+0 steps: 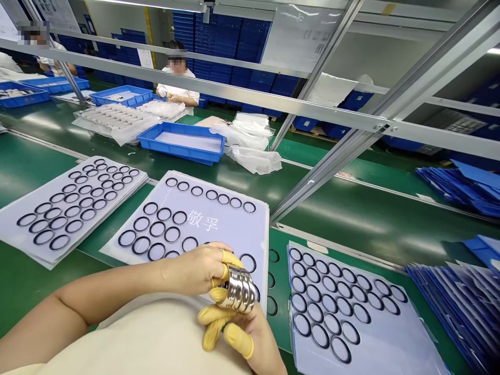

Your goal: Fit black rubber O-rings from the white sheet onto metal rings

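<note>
A short stack of shiny metal rings (239,290) is held between my two hands, low in the middle of the view. My left hand (209,266) comes in from the left, its fingers in yellow finger cots bent against the stack's near side. From below, my right hand (246,330), also in yellow finger cots, cradles the stack with curled fingers. Beneath them lies a white sheet (230,242) carrying several dark-rimmed rings (157,229) in rows. Some of its rings are hidden behind my hands and forearm. Other rings (272,280) rest on the green table just right of this sheet.
Ring-covered sheets lie at left (113,208) and right (375,344). Beyond a metal frame bar (242,96) are a blue tray (179,153), white wrapping (253,156) and a seated person (183,88). Blue folded sheets (449,312) are stacked at far right. A slanted post (312,185) rises nearby.
</note>
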The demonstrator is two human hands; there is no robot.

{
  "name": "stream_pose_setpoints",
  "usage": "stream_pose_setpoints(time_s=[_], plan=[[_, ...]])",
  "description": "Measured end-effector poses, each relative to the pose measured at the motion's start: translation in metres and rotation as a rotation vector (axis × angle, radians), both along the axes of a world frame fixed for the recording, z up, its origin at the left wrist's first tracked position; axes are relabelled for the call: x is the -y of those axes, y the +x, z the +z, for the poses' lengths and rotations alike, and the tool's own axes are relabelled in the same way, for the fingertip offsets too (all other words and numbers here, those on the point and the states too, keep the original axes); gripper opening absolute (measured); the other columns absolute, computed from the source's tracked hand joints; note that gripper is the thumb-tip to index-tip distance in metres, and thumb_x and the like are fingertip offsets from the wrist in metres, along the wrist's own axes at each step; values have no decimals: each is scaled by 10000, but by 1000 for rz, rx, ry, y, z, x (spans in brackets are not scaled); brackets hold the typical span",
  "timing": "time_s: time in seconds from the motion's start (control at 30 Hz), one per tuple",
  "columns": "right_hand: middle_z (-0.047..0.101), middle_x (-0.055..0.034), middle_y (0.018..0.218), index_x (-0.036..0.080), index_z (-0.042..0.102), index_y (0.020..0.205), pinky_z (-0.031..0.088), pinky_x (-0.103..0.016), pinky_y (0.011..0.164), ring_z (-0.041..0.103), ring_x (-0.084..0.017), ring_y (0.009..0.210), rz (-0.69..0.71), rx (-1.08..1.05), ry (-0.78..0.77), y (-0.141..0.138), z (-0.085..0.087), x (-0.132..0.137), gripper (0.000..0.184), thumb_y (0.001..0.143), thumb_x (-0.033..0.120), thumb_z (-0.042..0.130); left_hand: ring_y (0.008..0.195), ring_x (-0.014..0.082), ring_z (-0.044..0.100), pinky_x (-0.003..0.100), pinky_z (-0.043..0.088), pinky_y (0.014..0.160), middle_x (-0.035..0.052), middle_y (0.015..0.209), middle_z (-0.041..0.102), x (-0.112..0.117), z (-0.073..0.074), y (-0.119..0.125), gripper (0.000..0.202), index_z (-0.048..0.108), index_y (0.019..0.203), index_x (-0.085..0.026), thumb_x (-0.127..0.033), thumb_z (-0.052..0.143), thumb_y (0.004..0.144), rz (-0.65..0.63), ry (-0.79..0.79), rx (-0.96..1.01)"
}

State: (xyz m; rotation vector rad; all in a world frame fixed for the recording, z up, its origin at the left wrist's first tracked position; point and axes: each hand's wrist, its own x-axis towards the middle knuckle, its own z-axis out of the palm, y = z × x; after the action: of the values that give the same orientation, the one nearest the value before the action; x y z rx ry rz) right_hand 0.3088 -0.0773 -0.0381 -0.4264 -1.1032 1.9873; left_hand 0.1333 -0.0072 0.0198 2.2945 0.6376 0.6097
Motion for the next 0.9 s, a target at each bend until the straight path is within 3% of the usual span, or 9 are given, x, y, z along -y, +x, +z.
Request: stream_pose_setpoints(time_s=[0.07,0.17,0.27,0.33,0.5,0.67,0.8,0.9], plan=[[767,-78,961,278,687,1110,547,-282,653,731,-171,643,-40,1,5,1,2,2,313,826,410,676,808,160,661,270,488,847,54,869,730,-9,7,-9,156,715,848,-189,-181,561,871,-124,-114,-90],[767,-76,912,264,717,1066,546,-314,672,724,-195,666,-45,76,29,3,7,4,312,825,455,657,543,120,629,183,494,568,-10,643,693,-23,16,-24,186,688,1013,-205,-285,598,871,-385,-513,-191],[735,-117,991,218,728,1037,537,-406,768,703,-274,805,-38,228,104,6,12,4,490,740,603,668,416,121,594,181,462,438,-29,572,666,-31,18,-28,389,595,1175,-188,-357,654,829,-569,-914,-182],[680,-147,1129,204,684,1123,503,-470,859,657,-340,957,-85,328,148,7,13,5,673,659,691,672,387,131,586,188,440,389,-19,573,670,-30,17,-25,436,581,1163,-176,-380,690,793,-633,-1043,-139],[505,-151,1385,241,458,1373,326,-527,1067,437,-384,1281,-160,445,289,8,8,2,949,597,746,665,374,133,586,188,436,373,-8,567,670,-17,11,-14,361,592,1076,-175,-402,670,807,-691,-1130,-68],[536,-150,1357,254,415,1401,367,-519,1055,489,-366,1255,-254,367,366,12,8,-4,947,624,747,640,373,122,574,184,458,397,-18,595,662,-8,3,-15,380,554,1140,-170,-380,639,835,-685,-1181,-33],[567,-134,1326,266,462,1369,385,-503,1049,500,-367,1248,-290,376,409,14,14,-4,901,624,736,650,411,105,547,185,456,427,32,695,687,-6,-5,-20,419,560,1127,-157,-449,622,834,-598,-1062,-40],[591,-142,1290,247,416,1395,432,-490,1010,490,-378,1252,-277,378,313,14,12,0,1000,568,741,690,472,101,540,203,474,491,100,866,708,-4,-11,-20,532,570,1147,-143,-582,518,849,-536,-905,-28]])
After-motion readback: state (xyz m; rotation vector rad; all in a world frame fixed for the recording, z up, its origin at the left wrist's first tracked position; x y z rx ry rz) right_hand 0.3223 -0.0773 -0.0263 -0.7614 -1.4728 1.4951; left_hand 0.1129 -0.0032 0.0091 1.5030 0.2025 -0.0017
